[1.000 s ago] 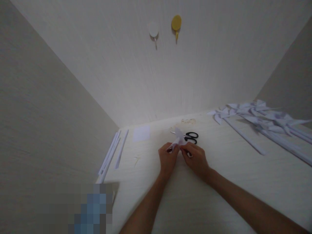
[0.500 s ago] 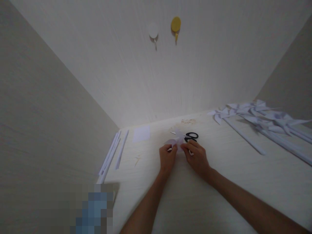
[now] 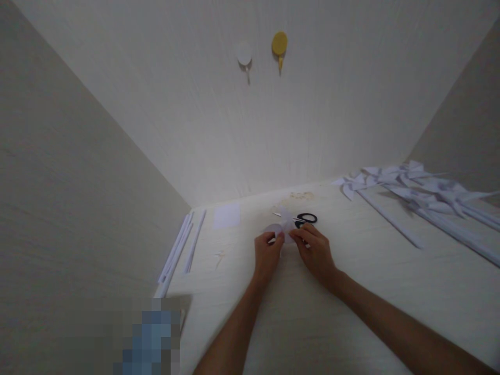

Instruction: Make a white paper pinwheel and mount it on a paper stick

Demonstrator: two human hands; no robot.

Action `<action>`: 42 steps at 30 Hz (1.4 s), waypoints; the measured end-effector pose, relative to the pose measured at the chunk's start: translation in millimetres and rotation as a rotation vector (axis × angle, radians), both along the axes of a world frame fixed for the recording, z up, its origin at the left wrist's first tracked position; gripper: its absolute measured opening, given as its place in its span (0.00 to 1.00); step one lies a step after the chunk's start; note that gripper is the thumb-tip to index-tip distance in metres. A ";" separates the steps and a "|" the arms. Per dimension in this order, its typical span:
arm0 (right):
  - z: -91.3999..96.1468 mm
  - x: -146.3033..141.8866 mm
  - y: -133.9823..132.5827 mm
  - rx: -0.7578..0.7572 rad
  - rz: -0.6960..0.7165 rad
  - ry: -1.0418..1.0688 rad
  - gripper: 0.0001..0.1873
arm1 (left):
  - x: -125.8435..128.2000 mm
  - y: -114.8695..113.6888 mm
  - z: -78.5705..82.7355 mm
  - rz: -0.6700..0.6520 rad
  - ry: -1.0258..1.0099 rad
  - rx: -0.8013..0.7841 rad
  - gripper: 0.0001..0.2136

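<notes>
Both hands meet over a white paper pinwheel head (image 3: pixel 287 226) in the middle of the table, its pieces curled inward. My left hand (image 3: pixel 269 253) pinches its left part between thumb and fingers. From the other side my right hand (image 3: pixel 314 252) is closed, fingertips pressed on the paper near its centre. Just beyond the paper lie black-handled scissors (image 3: pixel 307 217), their blades pointing left and partly covered by the paper. Whether a small pin or fastener sits at the fingertips is too blurred to tell.
Several finished paper pinwheels on sticks (image 3: pixel 429 190) lie at the right. Rolled paper sticks (image 3: pixel 177 247) and a square paper sheet (image 3: pixel 227 215) lie at the left. Small pale scraps (image 3: pixel 301 196) sit near the back wall, which bears a white hook (image 3: pixel 244 54) and a yellow hook (image 3: pixel 279 44).
The view has shifted very slightly. Both hands keep their hold on the paper, with hardly any movement of the fingers.
</notes>
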State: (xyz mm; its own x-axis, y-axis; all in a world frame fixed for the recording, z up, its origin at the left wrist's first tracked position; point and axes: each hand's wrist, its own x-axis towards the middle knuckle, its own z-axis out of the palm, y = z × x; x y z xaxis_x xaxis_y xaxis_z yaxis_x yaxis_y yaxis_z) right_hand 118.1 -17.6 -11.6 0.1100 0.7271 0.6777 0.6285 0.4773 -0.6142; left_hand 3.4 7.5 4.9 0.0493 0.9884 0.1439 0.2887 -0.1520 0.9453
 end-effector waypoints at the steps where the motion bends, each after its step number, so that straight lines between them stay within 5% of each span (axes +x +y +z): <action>1: 0.0 0.2 0.0 0.001 0.002 -0.002 0.07 | 0.2 -0.3 0.4 -0.005 -0.001 0.001 0.10; 12: 0.9 -1.9 -0.4 0.024 -0.002 -0.073 0.08 | 0.4 -2.3 5.4 0.096 0.067 0.054 0.14; 42: 4.8 -3.2 -4.8 -0.008 0.017 -0.090 0.09 | 1.5 -6.4 4.2 0.035 0.031 0.080 0.08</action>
